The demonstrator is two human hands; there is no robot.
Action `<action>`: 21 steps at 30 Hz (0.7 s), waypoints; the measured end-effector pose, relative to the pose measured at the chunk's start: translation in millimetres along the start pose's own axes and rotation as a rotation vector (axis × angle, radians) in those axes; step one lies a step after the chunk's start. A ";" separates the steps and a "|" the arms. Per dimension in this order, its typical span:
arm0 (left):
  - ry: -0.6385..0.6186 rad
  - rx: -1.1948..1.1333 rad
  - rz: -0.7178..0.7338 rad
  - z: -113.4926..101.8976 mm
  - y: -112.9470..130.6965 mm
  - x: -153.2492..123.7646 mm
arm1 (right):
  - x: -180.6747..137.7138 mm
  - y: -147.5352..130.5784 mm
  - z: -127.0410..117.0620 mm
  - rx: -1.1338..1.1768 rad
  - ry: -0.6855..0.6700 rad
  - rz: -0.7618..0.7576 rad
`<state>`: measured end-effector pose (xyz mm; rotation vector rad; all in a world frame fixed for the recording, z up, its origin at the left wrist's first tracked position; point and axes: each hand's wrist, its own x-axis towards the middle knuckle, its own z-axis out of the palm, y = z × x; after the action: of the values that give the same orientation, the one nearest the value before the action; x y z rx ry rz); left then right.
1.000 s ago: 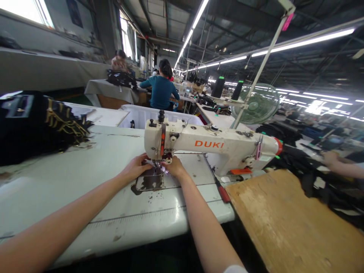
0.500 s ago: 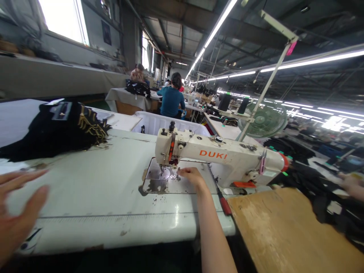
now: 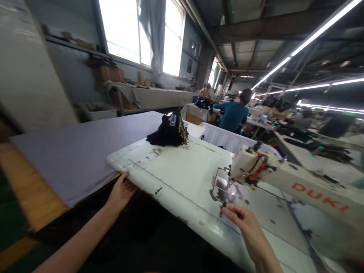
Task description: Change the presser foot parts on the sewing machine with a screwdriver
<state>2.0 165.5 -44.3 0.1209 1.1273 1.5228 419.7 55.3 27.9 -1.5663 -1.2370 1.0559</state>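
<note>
My right hand (image 3: pixel 241 220) is pinched at the front of the white sewing machine (image 3: pixel 307 193), holding a small dark metal part (image 3: pixel 222 209) between thumb and fingertips. The part is just in front of the shiny needle plate (image 3: pixel 227 187), over the pale tabletop; its exact kind is too small to make out. At the front left edge of the sewing table (image 3: pixel 182 178), my left hand (image 3: pixel 122 193) grips the rim, its fingers curled at the underside and partly hidden. A pile of black fabric pieces (image 3: pixel 166 131) with gold-coloured trim lies on the table's far left corner.
A lilac-grey covered table (image 3: pixel 85 151) adjoins on the left. Behind the machine stands a white plastic bin (image 3: pixel 222 134). A person in a blue top (image 3: pixel 231 115) sits beyond it. Dark garments (image 3: pixel 321 146) lie on a table to the right.
The view has swung left and closer. My left hand has come down from above the table to its front edge. My right hand has drawn back from beside the needle area with the small part.
</note>
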 end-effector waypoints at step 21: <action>0.028 -0.178 -0.031 -103.1 18.7 -63.5 | 42.3 -86.8 358.3 -0.614 -0.526 -0.276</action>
<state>-56.1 58.1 -54.5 -0.0395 1.0056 1.5939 61.9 151.5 7.1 -1.5200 -2.2330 0.9858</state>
